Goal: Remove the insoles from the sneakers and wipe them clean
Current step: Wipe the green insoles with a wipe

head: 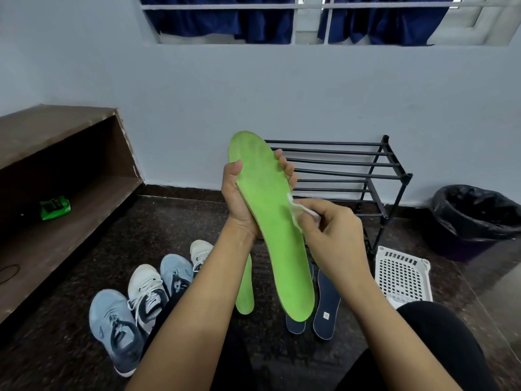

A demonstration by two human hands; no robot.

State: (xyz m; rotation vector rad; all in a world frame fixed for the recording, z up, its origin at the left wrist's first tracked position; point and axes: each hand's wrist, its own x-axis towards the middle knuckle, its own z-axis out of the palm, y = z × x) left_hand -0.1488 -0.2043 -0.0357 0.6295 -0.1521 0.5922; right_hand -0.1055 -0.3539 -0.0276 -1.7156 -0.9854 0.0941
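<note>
My left hand (239, 198) grips a long green insole (270, 221) from behind, thumb on its left edge and fingers curled round the right edge, holding it up in mid-air. My right hand (329, 230) pinches a white wipe (298, 213) against the insole's right edge near the middle. A second green insole (245, 289) lies on the floor below, partly behind my left forearm. Two dark blue insoles (325, 306) lie on the floor to its right. Several sneakers, blue-grey (115, 325) and white (148, 292), stand in a row at lower left.
A black metal shoe rack (366, 176) stands against the wall behind the hands. A white plastic basket (403, 275) sits on the floor at right, a black-lined bin (476, 218) beyond it. A wooden shelf (70, 170) at left holds a green packet (55, 207).
</note>
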